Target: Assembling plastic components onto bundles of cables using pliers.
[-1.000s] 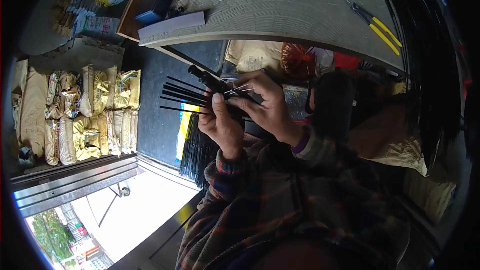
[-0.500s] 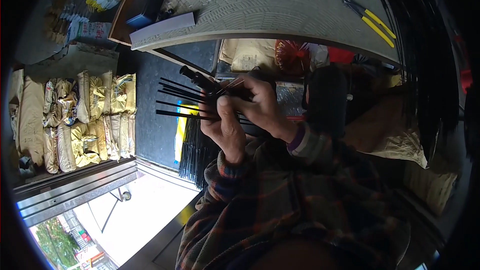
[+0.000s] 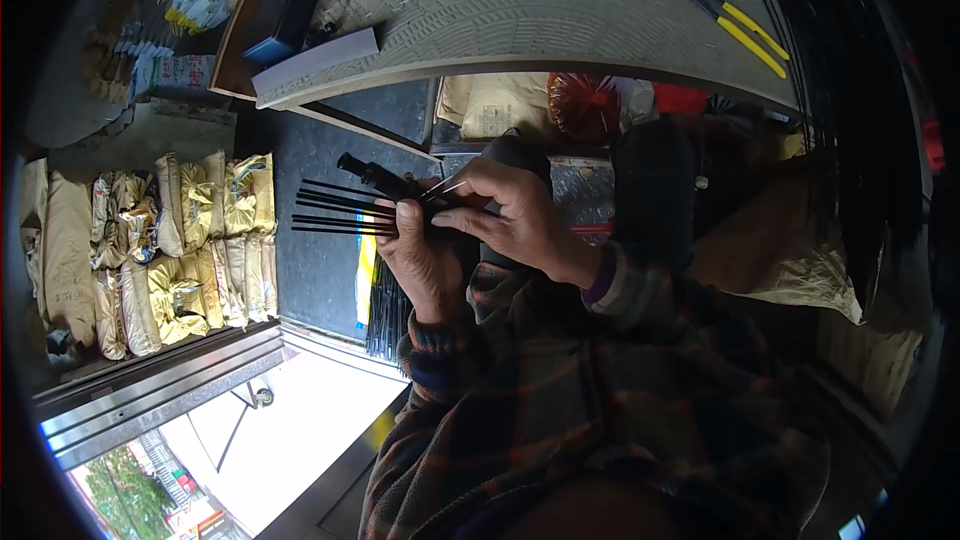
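My left hand (image 3: 418,265) is closed around a bundle of several thin black rods (image 3: 335,221), which fan out to the left. Its thumb presses over them. A stepped black tube (image 3: 372,176), perhaps an umbrella runner, rises from the same grip, tilted up to the left. My right hand (image 3: 515,215) is closed beside it, with a thin shiny wire (image 3: 447,188) at its fingertips. Its thumb lies against the dark parts, whose joint is hidden by the fingers. Both hands are above my lap.
Ahead stands a workbench (image 3: 560,30) with yellow-handled pliers (image 3: 740,30) on it. Paper-wrapped bundles (image 3: 150,250) lie at the left. More black rods (image 3: 386,315) stand beside my left forearm, and long black strands (image 3: 850,140) hang at the right. A red bag (image 3: 583,108) sits under the bench.
Both hands have shifted slightly, and the rods and tube have moved left with my left hand. The rods lie closer together. My right thumb has drawn back from the left thumb.
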### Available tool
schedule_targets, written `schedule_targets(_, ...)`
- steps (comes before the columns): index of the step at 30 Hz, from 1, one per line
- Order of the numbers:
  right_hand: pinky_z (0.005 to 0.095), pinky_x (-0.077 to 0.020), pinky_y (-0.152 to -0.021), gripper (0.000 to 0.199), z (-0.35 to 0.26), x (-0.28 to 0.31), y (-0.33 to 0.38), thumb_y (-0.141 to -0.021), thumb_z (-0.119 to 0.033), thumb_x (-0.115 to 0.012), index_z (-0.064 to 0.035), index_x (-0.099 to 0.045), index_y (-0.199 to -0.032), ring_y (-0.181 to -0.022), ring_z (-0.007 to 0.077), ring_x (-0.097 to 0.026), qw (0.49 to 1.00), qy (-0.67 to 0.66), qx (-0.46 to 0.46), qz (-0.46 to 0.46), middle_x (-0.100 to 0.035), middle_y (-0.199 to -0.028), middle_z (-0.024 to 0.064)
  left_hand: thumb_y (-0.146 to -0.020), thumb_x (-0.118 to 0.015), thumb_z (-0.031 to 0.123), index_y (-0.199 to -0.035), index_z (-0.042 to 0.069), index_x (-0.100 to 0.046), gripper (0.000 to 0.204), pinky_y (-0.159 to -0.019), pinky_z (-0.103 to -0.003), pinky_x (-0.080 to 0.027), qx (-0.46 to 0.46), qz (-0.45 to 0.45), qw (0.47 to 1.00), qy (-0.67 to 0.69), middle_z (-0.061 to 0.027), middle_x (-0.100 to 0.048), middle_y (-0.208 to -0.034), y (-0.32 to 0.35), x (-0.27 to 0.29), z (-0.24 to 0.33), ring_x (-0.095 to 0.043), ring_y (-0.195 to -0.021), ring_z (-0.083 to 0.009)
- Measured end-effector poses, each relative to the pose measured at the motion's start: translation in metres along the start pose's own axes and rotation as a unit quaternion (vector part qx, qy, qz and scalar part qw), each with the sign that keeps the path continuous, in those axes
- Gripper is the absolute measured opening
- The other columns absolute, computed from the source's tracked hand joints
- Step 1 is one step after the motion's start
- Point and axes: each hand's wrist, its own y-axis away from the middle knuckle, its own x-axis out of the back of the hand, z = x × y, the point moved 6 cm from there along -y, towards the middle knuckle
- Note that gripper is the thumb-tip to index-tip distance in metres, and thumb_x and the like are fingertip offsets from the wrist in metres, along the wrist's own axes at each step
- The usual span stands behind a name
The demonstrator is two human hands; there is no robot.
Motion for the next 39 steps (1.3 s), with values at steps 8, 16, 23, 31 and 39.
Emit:
schedule_targets(8,0.0214,-0.0425,-0.054,0.018,0.015,0.001,-0.008,-0.073,-0.011,-0.073,0.0026,-0.062,-0.077,-0.061,0.0054,-0.052,0.990,-0.070,-0.109,-0.047,-0.060,-0.065,0.0043,-0.084,-0.063,0.021,-0.100,-0.002,-0.056,0.029,-0.077,-0.029,-0.048,-0.043,0.035,0.998,-0.030,-0.0104,-0.061,-0.094,0.004,0.005,-0.002,-0.059,-0.083,-0.0169)
schedule_targets(16,0.0200,-0.0439,-0.056,0.015,0.003,0.008,-0.006,-0.074,-0.010,-0.072,0.0021,-0.064,-0.079,-0.065,0.0052,-0.055,0.994,-0.029,-0.077,-0.073,-0.063,-0.070,0.0045,-0.086,-0.060,0.022,-0.103,-0.008,-0.056,0.034,-0.077,-0.030,-0.049,-0.063,0.008,0.996,-0.067,-0.0144,-0.062,-0.093,0.009,-0.006,0.002,-0.061,-0.083,-0.0191)
schedule_targets(23,0.0220,-0.0484,-0.066,0.016,0.013,0.007,-0.002,-0.075,-0.007,-0.070,0.0017,-0.065,-0.087,-0.073,0.0083,-0.060,0.964,-0.183,-0.180,-0.069,-0.065,-0.079,0.0075,-0.089,-0.054,0.026,-0.107,-0.006,-0.054,0.037,-0.079,-0.029,-0.047,-0.092,-0.001,0.992,-0.089,-0.0144,-0.061,-0.096,0.015,-0.019,-0.001,-0.059,-0.086,-0.0189)
schedule_targets(31,0.0193,-0.0465,-0.065,0.022,0.007,0.002,0.003,-0.074,-0.010,-0.072,-0.0017,-0.057,-0.088,-0.076,0.0071,-0.058,0.972,-0.141,-0.174,-0.073,-0.060,-0.082,0.0025,-0.095,-0.039,0.038,-0.104,-0.001,-0.047,0.041,-0.069,-0.026,-0.044,-0.073,0.029,0.981,-0.176,-0.0069,-0.053,-0.089,0.020,-0.022,0.002,-0.053,-0.078,-0.0124)
schedule_targets(39,0.0213,-0.0457,-0.062,0.018,0.004,0.002,0.006,-0.075,-0.009,-0.071,0.0003,-0.058,-0.083,-0.072,0.0076,-0.055,0.975,-0.153,-0.143,-0.076,-0.058,-0.079,0.0032,-0.093,-0.042,0.040,-0.106,0.000,-0.048,0.043,-0.073,-0.026,-0.044,-0.049,0.039,0.997,-0.056,-0.0074,-0.051,-0.086,0.017,-0.013,-0.002,-0.052,-0.078,-0.0136)
